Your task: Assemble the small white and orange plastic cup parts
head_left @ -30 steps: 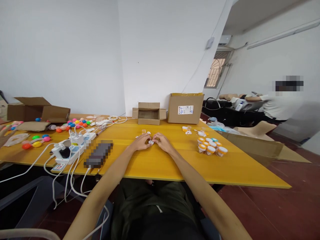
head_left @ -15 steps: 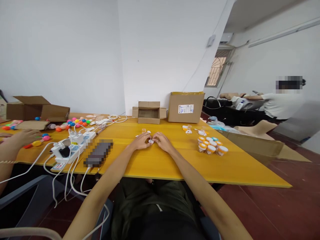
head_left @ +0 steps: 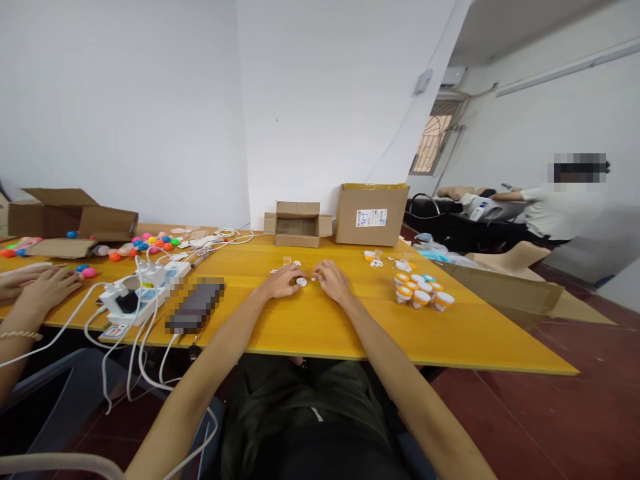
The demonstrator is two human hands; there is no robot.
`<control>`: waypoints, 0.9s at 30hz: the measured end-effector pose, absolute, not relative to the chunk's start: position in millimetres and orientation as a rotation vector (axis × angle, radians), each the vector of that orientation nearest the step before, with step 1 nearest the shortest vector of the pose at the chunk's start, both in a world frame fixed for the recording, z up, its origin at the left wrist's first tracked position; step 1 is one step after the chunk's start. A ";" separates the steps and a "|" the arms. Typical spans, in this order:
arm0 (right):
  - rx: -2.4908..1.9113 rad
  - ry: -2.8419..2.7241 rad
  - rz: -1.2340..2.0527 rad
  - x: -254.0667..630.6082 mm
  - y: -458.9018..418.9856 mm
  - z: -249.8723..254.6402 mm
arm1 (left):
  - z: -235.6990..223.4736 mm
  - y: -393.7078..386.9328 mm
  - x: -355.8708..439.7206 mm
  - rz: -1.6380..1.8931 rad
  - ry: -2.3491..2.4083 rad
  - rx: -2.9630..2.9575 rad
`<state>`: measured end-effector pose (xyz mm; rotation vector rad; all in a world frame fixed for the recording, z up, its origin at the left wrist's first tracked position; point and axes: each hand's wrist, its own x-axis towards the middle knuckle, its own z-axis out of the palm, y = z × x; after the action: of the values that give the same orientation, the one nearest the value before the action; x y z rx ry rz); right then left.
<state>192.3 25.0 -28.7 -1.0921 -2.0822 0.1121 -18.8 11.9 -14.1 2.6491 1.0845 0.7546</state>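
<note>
My left hand [head_left: 284, 283] is closed on a small round white disc [head_left: 301, 282], gripped at its rim between thumb and fingers. A short way to the right, my right hand [head_left: 332, 281] has its fingertips pinched around a tiny white piece [head_left: 314, 279], too small to name. Beyond my left fingers stands a small clear cup [head_left: 287, 261], with little white pieces [head_left: 297, 264] lying around it on the yellow table [head_left: 320, 327].
Several clear jars with orange and white lids [head_left: 421, 299] stand together at right; loose lids [head_left: 370, 256] lie behind. Boxes [head_left: 297, 237] line the wall. A phone-like device [head_left: 196, 307] and power strip [head_left: 150, 300] lie left, near another person's hands [head_left: 47, 287] and coloured balls [head_left: 155, 243].
My right hand has drawn away from the white disc to the right, with a tiny white piece at its fingertips. The left hand keeps the disc. The other person's hands have shifted.
</note>
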 end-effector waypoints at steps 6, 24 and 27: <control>-1.094 -2.130 0.126 194.2 26.3 -30.8 | -16.7 13.1 -19.0 0.767 1.104 2.632; -1.072 -2.192 0.158 189.8 22.5 -29.8 | -14.4 14.1 -18.7 0.773 1.054 2.567; -1.077 -2.184 0.162 189.6 21.5 -28.9 | -15.5 14.7 -18.5 0.797 1.061 2.537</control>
<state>189.6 21.5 -28.9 -1.0771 -2.1840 0.1621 -18.5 14.7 -15.5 2.5374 1.0609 0.7965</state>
